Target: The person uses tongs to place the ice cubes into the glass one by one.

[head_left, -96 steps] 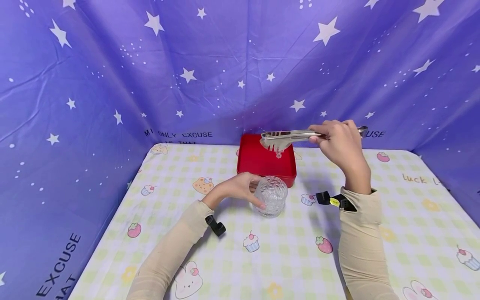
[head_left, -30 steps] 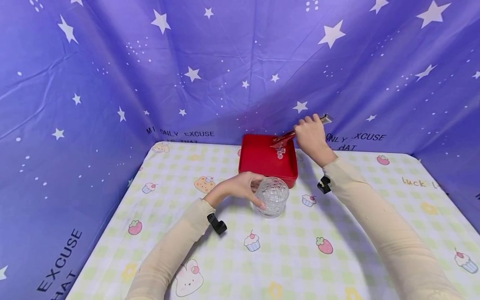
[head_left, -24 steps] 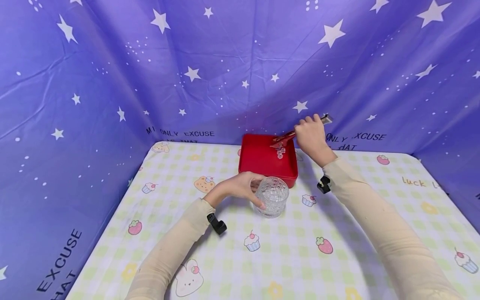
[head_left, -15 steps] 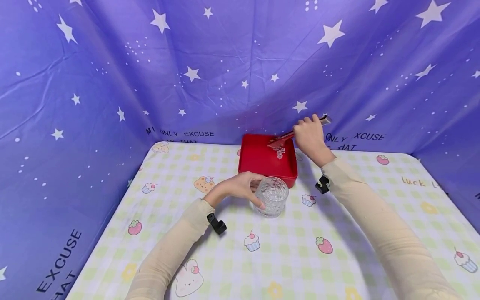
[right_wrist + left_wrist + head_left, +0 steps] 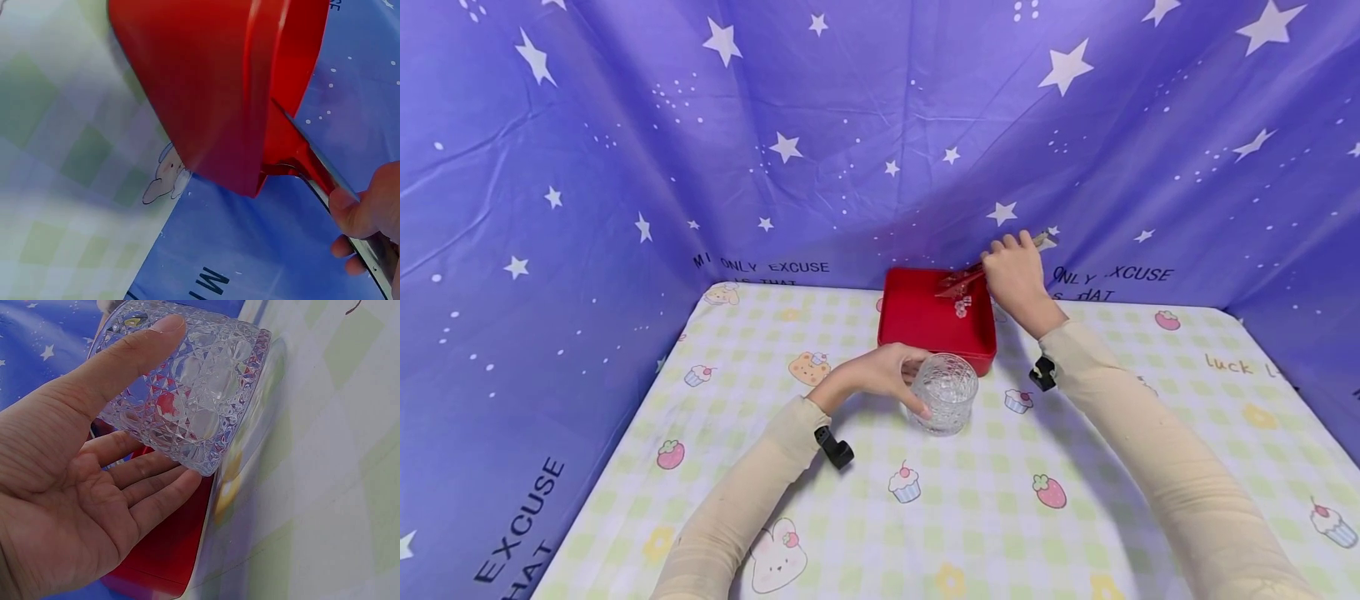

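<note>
My left hand (image 5: 883,372) steadies a clear cut-glass tumbler (image 5: 946,396) upright on the cloth, thumb on its near side and fingers around the far side. In the left wrist view the thumb lies across the patterned glass (image 5: 206,394). Metal tongs (image 5: 322,178) are gripped in my right hand (image 5: 1017,275), their heads dipping into the red box (image 5: 917,329) at its back right. Several small clear pieces (image 5: 962,307) lie in the box just below the tong heads. Whether the tongs pinch any piece, or the tumbler holds anything, I cannot tell.
The table wears a checked cloth (image 5: 775,350) printed with cupcakes, strawberries and animals. A blue starry curtain (image 5: 820,183) rises directly behind the box and on both sides. The tumbler stands close in front of the box.
About three seconds ago the tongs were held level above the box; my right hand has since moved left and tipped them down into it. The left hand and tumbler stay put.
</note>
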`<state>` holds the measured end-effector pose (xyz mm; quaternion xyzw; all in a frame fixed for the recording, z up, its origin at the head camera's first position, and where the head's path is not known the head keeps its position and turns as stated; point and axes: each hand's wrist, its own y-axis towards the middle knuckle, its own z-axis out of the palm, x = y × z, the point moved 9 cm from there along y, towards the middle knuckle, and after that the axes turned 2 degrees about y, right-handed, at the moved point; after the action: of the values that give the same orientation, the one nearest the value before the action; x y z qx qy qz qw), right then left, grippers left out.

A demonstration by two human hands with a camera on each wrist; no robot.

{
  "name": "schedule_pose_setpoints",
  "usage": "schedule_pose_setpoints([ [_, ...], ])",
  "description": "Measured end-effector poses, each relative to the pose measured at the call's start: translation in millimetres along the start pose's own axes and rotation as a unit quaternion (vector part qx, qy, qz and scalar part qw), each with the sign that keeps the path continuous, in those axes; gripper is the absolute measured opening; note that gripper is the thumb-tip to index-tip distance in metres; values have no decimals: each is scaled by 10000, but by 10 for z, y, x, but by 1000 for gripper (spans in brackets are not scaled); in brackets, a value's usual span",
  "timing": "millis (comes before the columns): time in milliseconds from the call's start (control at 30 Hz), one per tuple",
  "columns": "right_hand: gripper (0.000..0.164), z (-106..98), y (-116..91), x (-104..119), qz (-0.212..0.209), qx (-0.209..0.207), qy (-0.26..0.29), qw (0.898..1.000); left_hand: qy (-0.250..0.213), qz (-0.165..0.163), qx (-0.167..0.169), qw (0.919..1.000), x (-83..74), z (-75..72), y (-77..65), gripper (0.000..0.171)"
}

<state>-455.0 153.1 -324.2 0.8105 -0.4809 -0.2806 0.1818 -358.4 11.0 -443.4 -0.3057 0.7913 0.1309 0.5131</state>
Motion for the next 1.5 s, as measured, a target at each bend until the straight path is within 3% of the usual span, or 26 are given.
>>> schedule_pose_setpoints([
  [233,33,81,-21,-7,150,361,37,9992,-18,32,26,10000,-9,6,8,75],
  [767,26,151,-44,-125,673,610,519,9945,21,-49,1,10000,16,9,13,74],
  [1100,18,192,-48,-8,609,982,904,9892,-79,20,39,10000,-7,12,6,73],
  [1500,20,179,-32,39,507,733,863,9923,-121,-35,2,9999,16,7,7,74],
])
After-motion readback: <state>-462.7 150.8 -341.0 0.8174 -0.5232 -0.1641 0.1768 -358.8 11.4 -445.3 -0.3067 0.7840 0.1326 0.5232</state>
